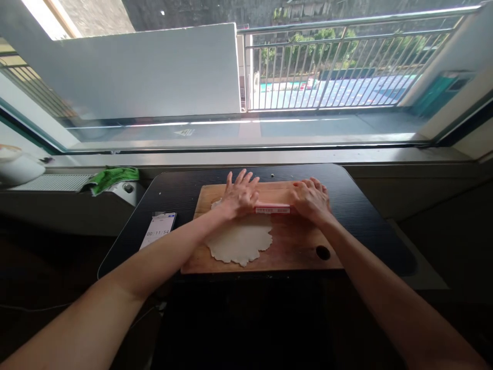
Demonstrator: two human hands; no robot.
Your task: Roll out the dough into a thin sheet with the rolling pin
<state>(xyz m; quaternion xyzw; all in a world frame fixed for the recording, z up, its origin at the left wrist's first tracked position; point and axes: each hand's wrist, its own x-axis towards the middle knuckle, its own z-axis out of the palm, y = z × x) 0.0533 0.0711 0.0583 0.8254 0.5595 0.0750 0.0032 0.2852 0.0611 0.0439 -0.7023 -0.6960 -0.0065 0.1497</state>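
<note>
A flat, ragged-edged sheet of pale dough lies on the left half of a wooden cutting board. Across the dough's far part runs a rolling pin with a printed red and white label at its middle. My left hand rests on the pin's left part, fingers spread and stretched forward, palm down. Over the right end of the pin is my right hand, its fingers close together and bent over it. Both ends of the pin are hidden beneath my hands.
The board sits on a black table beside a window ledge. A phone showing a timer lies left of the board, partly behind my left forearm. A green cloth and a white rounded object are farther left.
</note>
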